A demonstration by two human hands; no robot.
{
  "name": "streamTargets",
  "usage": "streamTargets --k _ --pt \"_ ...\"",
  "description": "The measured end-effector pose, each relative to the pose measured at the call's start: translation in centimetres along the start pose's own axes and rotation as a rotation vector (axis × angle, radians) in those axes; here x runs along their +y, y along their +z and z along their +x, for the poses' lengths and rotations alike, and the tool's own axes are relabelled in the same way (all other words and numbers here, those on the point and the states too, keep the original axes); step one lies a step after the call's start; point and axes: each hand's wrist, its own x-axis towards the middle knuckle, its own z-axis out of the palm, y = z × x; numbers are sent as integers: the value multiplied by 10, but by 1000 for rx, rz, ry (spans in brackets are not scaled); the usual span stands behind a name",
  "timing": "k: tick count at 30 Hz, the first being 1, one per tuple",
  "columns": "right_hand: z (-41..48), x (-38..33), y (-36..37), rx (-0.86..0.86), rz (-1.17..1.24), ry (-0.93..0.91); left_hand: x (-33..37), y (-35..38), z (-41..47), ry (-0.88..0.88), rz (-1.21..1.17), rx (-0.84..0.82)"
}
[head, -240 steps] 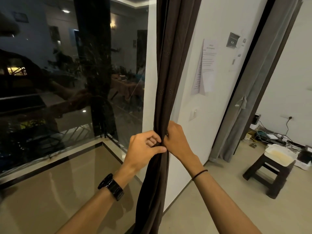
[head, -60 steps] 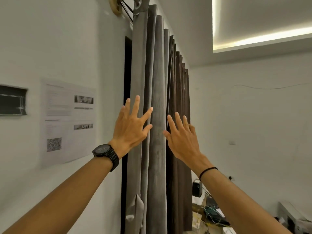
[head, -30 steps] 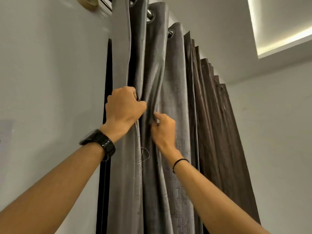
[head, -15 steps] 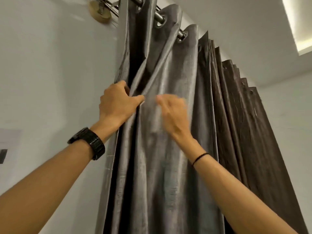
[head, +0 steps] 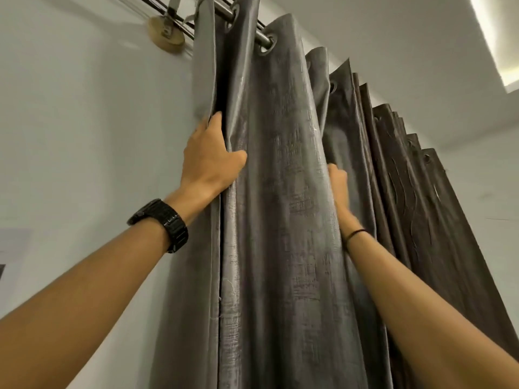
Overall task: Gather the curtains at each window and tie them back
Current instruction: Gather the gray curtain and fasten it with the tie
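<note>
Plain wall on the far left, with a round wooden bracket up top carrying the rod. The left forearm wears a black watch.

The left hand is high on the curtain at its wall-side edge. The thumb lies on the front of the first fold, one of the fingers runs up the hem and the rest are tucked behind, so the hand is clamped on that edge fold.

The grey curtain hangs by eyelets from the rod. Its long axis is vertical, top at the rod and bottom out of frame. The broad front pleat sits between the two hands.

The right hand is slid in behind the right side of that pleat, touching the cloth. Its fingers are hidden, so I cannot tell if they are apart or gripping. There is a thin black band on that wrist.

Darker pleats stack off to the right along the rod, which recedes right and away. A ceiling light is at the far right.

Key relation: the ungathered pleats lie right of both hands, and the right hand is nearer them. Likely the left hand anchors the edge while the right sweeps the pleats leftward toward the wall. No tie-back is visible.
</note>
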Motion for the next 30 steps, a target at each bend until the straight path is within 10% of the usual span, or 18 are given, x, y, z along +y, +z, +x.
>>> streamTargets --k 8,16,24,30 --pt "-40 -155 59 -178 -48 -672 -2 -28 8 77 -206 233" --pt "-60 -74 -13 258 -231 -402 -4 -26 -14 137 -192 76" --pt "-96 25 -28 -214 339 194 -2 -12 -74 196 -336 37" --pt "-151 37 -26 -263 394 17 -17 -17 -129 64 -290 -51"
